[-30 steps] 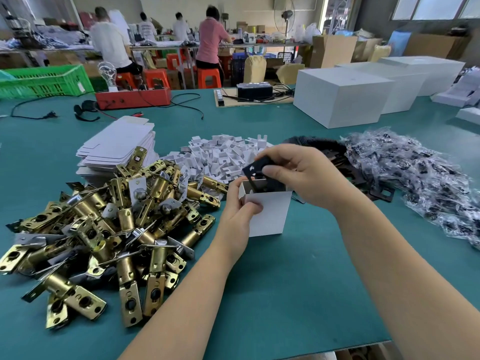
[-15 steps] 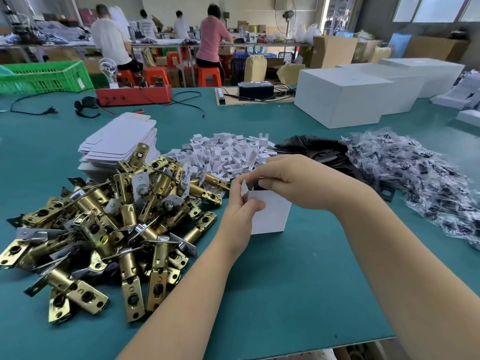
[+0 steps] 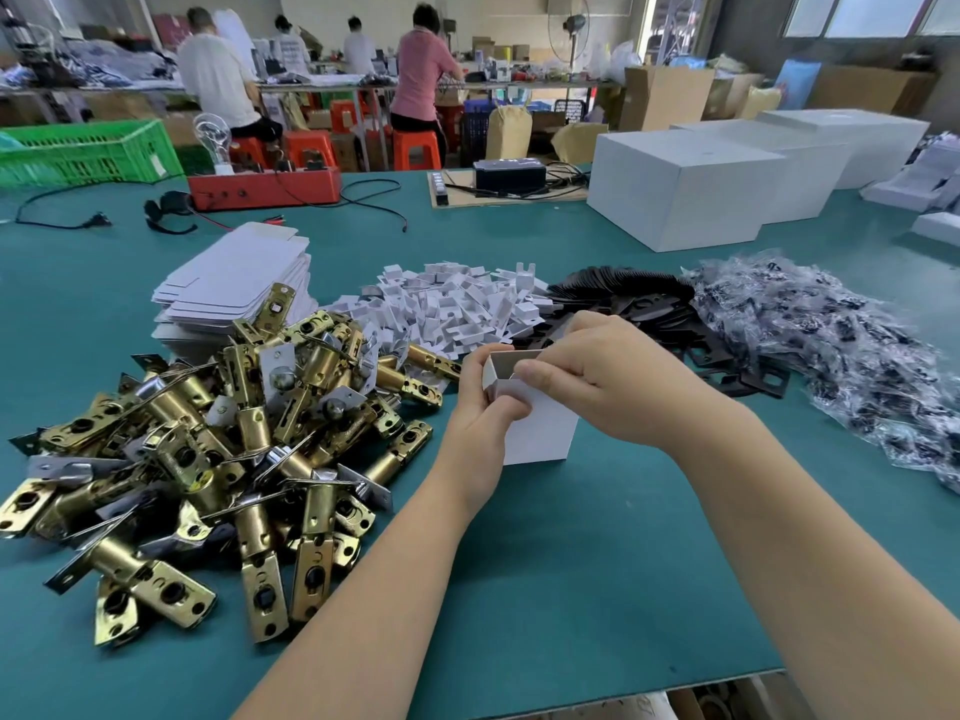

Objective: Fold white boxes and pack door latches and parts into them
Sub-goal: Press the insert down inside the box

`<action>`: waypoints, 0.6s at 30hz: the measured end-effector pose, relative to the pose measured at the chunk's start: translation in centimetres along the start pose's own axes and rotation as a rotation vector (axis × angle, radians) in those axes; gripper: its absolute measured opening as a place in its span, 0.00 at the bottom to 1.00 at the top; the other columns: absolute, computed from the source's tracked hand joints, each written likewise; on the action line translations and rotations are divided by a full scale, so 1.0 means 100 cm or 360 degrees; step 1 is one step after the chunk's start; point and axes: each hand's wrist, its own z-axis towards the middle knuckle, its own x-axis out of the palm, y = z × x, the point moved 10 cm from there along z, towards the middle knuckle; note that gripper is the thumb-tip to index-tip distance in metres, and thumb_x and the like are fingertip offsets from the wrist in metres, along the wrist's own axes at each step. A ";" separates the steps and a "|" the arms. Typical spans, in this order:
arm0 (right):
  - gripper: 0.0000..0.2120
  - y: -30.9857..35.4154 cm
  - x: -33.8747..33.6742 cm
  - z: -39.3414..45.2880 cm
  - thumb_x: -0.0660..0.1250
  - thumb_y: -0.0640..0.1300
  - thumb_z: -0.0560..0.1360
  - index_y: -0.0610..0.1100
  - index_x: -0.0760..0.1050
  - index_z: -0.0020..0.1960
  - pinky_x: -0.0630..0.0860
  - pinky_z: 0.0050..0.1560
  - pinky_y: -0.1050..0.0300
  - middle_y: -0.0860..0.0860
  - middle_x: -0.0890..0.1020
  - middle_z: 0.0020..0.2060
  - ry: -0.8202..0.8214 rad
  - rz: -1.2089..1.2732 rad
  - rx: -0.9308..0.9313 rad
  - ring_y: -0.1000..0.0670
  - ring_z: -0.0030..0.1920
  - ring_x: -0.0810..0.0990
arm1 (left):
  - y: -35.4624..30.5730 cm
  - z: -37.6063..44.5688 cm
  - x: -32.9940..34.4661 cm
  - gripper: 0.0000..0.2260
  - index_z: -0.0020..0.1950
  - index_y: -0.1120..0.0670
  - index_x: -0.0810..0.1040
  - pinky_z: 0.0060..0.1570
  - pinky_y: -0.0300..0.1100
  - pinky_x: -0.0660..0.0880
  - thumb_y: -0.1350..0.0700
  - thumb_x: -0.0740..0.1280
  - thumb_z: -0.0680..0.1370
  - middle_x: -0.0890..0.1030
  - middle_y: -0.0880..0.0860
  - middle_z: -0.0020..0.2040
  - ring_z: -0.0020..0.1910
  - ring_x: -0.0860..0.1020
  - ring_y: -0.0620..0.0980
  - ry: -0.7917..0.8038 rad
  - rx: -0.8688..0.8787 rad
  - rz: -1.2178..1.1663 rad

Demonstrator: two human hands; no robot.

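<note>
A small white box (image 3: pixel 545 428) stands upright on the green table, its top open. My left hand (image 3: pixel 480 402) grips the box's left side near the rim. My right hand (image 3: pixel 597 379) curls over the open top, with its fingertips at the near rim; what lies inside is hidden. A big heap of brass door latches (image 3: pixel 208 449) lies to the left. Behind the box lie a pile of white card inserts (image 3: pixel 457 304), black metal plates (image 3: pixel 649 304) and bagged screw packs (image 3: pixel 831 345). Flat white box blanks (image 3: pixel 234 278) are stacked at the back left.
Large white cartons (image 3: pixel 685 194) stand at the back right. A red tester box (image 3: pixel 265 187) with cables, a power strip (image 3: pixel 509 179) and a green crate (image 3: pixel 83 150) sit along the far edge. Several people work at benches beyond. The table's near edge (image 3: pixel 623 688) runs below my arms.
My right hand held a black plate above the box a second ago; it has lowered it into the box, and the plate is out of sight. The left hand keeps its hold.
</note>
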 end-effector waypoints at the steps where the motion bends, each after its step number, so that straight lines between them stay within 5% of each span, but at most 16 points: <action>1: 0.21 0.001 0.002 0.000 0.58 0.53 0.80 0.42 0.77 0.34 0.65 0.45 0.52 0.48 0.75 0.30 -0.0025 0.0013 -0.0016 0.47 0.43 0.69 | 0.001 0.000 0.000 0.22 0.62 0.47 0.70 0.44 0.24 0.70 0.58 0.60 0.68 0.76 0.50 0.46 0.42 0.74 0.35 -0.0004 -0.0013 -0.0015; 4: 0.18 -0.001 0.004 0.000 0.61 0.54 0.79 0.44 0.83 0.41 0.66 0.50 0.51 0.46 0.77 0.39 -0.0137 0.0104 -0.0016 0.47 0.45 0.68 | 0.003 0.000 -0.001 0.22 0.62 0.45 0.70 0.46 0.27 0.71 0.57 0.60 0.68 0.78 0.50 0.47 0.45 0.76 0.37 -0.0021 -0.0043 -0.0018; 9: 0.16 -0.007 -0.013 -0.013 0.59 0.50 0.77 0.44 0.84 0.49 0.65 0.46 0.58 0.51 0.80 0.35 -0.0481 0.0302 -0.0034 0.48 0.40 0.70 | 0.007 0.000 -0.003 0.20 0.58 0.44 0.71 0.48 0.38 0.72 0.58 0.60 0.68 0.78 0.47 0.43 0.45 0.76 0.45 -0.0065 -0.0096 -0.0046; 15: 0.21 0.006 -0.013 -0.019 0.55 0.54 0.78 0.43 0.83 0.49 0.67 0.51 0.53 0.55 0.82 0.37 -0.0558 0.0085 -0.0270 0.49 0.41 0.72 | 0.006 0.000 -0.001 0.19 0.57 0.44 0.71 0.50 0.43 0.70 0.59 0.60 0.68 0.77 0.50 0.43 0.46 0.73 0.50 -0.0067 -0.0103 -0.0105; 18: 0.16 -0.038 -0.030 -0.030 0.58 0.50 0.77 0.44 0.82 0.48 0.69 0.51 0.61 0.59 0.79 0.37 -0.0978 0.0452 0.0034 0.50 0.46 0.74 | 0.009 0.000 -0.004 0.20 0.56 0.40 0.72 0.50 0.39 0.72 0.59 0.60 0.67 0.79 0.45 0.43 0.47 0.75 0.46 -0.0103 -0.0151 -0.0071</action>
